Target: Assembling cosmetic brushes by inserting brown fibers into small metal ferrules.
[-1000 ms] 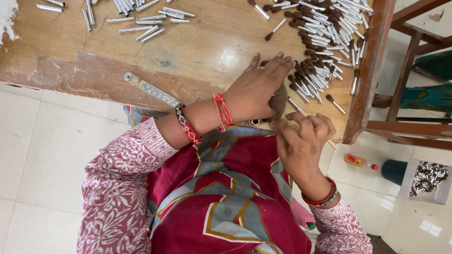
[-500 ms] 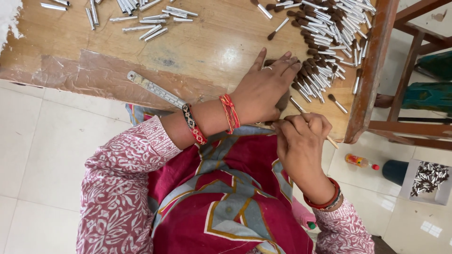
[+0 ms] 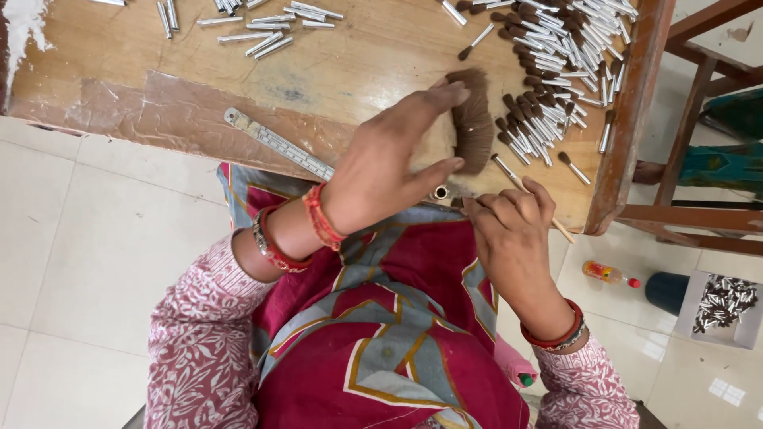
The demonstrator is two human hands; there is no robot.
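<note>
Left grip [image 3: 389, 171] spread, fingertips on brown bristle tuft [image 3: 474, 119], right grip [image 3: 509, 230] pinching thin stick [image 3: 528, 191] beside it

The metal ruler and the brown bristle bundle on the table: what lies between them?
In the head view, the left hand lies between the metal ruler and the brown bristle bundle; its fingertips touch the bundle, and bare wooden table shows above it.

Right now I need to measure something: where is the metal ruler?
In the head view, the metal ruler lies slanted along the wooden table's near edge, just left of the left hand.
</note>
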